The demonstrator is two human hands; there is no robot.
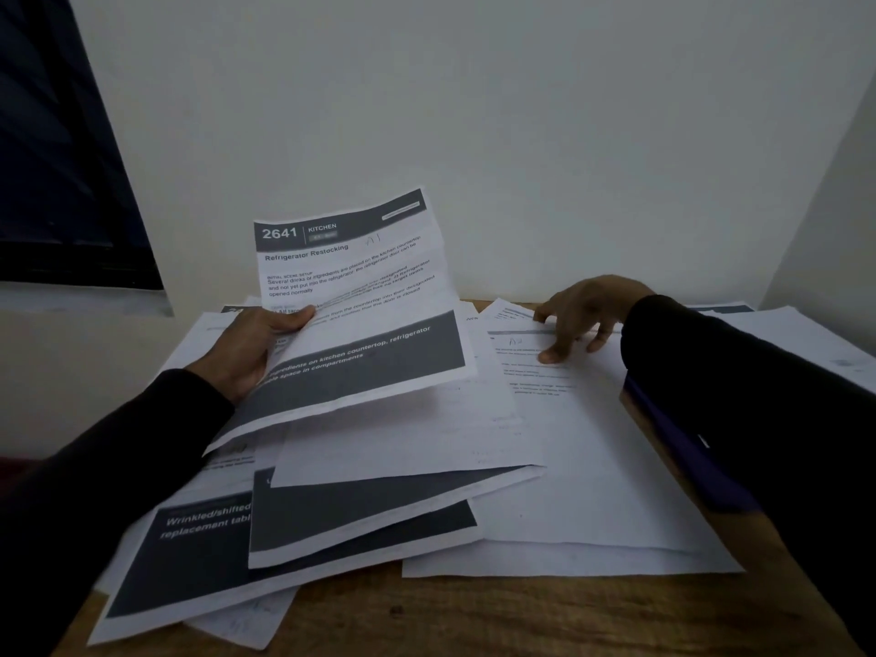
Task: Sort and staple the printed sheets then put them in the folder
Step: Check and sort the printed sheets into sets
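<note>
A brown wooden table [474, 614] carried overlapping white printed sheets with dark grey bands [360, 509]. The left hand [251, 348] gripped a raised, creased sheet headed "2641 Kitchen" [360, 296]. The right hand [583, 315] lay with its fingers spread loose on a flat white sheet [569, 419].

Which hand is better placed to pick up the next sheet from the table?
Right. The right hand is open, its fingertips resting on a loose sheet on the table. The left hand already grips the lifted "2641 Kitchen" sheets.
</note>
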